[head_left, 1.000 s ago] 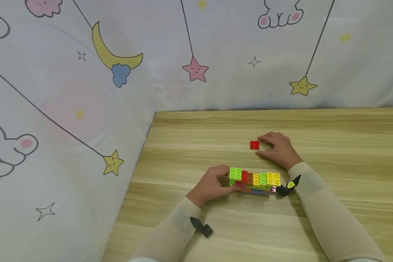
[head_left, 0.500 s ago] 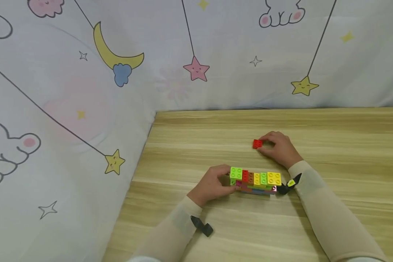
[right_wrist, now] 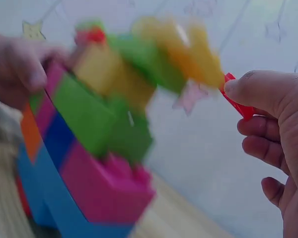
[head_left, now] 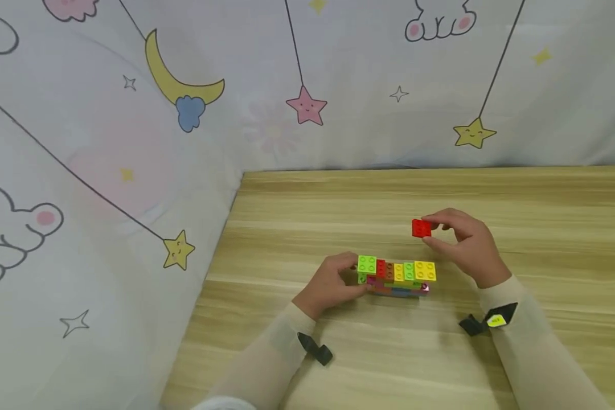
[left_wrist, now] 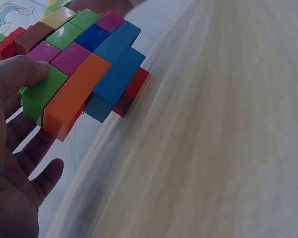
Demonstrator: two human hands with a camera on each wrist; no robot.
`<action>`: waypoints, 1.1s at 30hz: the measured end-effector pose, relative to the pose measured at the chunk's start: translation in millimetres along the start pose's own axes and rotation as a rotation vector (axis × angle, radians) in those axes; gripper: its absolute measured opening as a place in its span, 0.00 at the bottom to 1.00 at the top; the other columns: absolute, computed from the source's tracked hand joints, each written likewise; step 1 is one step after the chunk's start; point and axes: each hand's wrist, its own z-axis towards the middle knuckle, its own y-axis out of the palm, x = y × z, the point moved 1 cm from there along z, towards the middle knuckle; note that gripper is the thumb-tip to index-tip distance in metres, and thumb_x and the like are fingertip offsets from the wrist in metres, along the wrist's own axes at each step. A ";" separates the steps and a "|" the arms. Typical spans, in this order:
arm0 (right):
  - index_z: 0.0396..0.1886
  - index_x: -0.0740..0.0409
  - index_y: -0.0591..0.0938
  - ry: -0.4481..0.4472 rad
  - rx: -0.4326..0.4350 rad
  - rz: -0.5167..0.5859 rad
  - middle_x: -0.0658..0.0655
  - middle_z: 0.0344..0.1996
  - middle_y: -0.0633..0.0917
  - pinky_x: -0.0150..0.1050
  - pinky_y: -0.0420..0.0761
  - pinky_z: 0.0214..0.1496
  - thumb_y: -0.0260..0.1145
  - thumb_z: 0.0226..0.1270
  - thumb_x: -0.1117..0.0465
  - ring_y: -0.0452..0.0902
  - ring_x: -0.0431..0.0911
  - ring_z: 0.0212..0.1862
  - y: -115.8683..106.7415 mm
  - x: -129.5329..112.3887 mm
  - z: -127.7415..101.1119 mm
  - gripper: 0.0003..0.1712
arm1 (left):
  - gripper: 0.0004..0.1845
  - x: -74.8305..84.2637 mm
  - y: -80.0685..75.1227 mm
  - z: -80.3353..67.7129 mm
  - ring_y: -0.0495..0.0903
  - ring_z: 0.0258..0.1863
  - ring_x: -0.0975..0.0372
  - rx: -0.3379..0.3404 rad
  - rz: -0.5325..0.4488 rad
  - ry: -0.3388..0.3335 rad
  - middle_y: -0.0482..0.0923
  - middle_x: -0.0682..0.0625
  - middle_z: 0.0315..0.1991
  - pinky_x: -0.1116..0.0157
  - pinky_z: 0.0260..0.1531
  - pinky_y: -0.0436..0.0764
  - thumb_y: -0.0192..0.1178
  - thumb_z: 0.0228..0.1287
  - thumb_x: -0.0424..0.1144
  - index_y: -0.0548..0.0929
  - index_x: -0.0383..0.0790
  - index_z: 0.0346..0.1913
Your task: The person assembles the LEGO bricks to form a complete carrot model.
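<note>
A block of stacked coloured bricks (head_left: pixel 396 275) stands on the wooden table (head_left: pixel 543 216); its top row runs green, red, brown, yellow, green, yellow. My left hand (head_left: pixel 333 285) grips its left end, thumb on the green brick (left_wrist: pixel 39 94). In the left wrist view the orange and blue bricks (left_wrist: pixel 107 74) show along its side. My right hand (head_left: pixel 461 239) pinches a small red brick (head_left: pixel 421 228) between thumb and fingers, lifted above the table just behind the block's right end. The right wrist view is blurred, with the block (right_wrist: pixel 104 148) and the red brick (right_wrist: pixel 238 101) at my thumb.
A cloth backdrop (head_left: pixel 133 142) printed with moon, stars and clouds closes off the back and the left side. The table's left edge runs along it. Black straps sit on both sleeved wrists (head_left: pixel 312 348).
My right hand has picked the red brick up off the table and moved right and nearer with it. The left hand has kept its hold on the block.
</note>
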 end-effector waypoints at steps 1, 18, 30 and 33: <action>0.52 0.53 0.89 -0.047 -0.009 0.009 0.48 0.47 0.87 0.25 0.76 0.49 0.79 0.60 0.69 0.77 0.41 0.47 -0.3 -9.5 -3.7 0.21 | 0.16 -0.3 -0.2 0.0 0.79 0.45 0.67 -0.001 -0.001 -0.003 0.86 0.56 0.47 0.63 0.53 0.80 0.76 0.58 0.38 0.88 0.45 0.49; 0.41 0.47 0.90 -0.245 -0.148 -0.287 0.45 0.40 0.88 0.53 0.67 0.50 0.86 0.47 0.61 0.79 0.46 0.47 33.1 -58.8 -27.7 0.20 | 0.18 -5.3 -0.3 1.1 0.81 0.44 0.68 0.008 0.064 0.052 0.87 0.56 0.48 0.67 0.50 0.81 0.78 0.58 0.40 0.87 0.45 0.51; 0.51 0.46 0.90 -0.269 -0.185 -0.327 0.45 0.45 0.88 0.52 0.67 0.50 0.85 0.51 0.59 0.80 0.45 0.49 35.1 -59.8 -30.2 0.25 | 0.17 -4.0 -0.8 -0.3 0.80 0.44 0.67 0.012 0.035 0.034 0.86 0.55 0.46 0.65 0.51 0.81 0.78 0.57 0.37 0.87 0.44 0.49; 0.48 0.47 0.92 -0.332 -0.176 -0.326 0.46 0.45 0.87 0.53 0.67 0.49 0.86 0.49 0.60 0.80 0.46 0.50 36.8 -59.6 -30.1 0.24 | 0.16 -4.6 -0.3 0.1 0.80 0.44 0.67 0.008 0.029 0.038 0.86 0.55 0.46 0.65 0.51 0.81 0.77 0.58 0.37 0.87 0.44 0.49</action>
